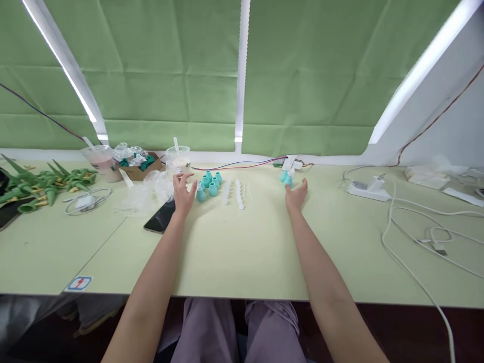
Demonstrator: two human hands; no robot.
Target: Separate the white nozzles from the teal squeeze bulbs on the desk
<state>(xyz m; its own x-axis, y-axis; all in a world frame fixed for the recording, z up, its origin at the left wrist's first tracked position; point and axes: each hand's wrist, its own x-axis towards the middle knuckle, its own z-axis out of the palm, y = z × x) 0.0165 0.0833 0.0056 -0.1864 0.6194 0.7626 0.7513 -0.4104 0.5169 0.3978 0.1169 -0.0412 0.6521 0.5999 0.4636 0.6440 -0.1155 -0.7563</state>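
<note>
My left hand [183, 194] is raised over the table with its fingers apart and nothing in it. Just to its right stands a cluster of several small teal vase-shaped pieces [213, 189]. My right hand [297, 195] is open too, thumb and fingers spread, just in front of a few similar teal pieces [289, 180], one with a white part on top. Whether the thumb touches them I cannot tell. Between my hands lie rows of small white parts [239, 194]. A dark phone [160, 218] lies partly behind my left wrist.
Crumpled clear plastic [149, 189], a cardboard box [140, 171] and drink cups [104, 164] stand at the left, beyond a coiled white cable [86, 201]. Green plant-like pieces [49, 182] are heaped farther left. A power strip [367, 190] and loose white cables [393, 237] lie at right.
</note>
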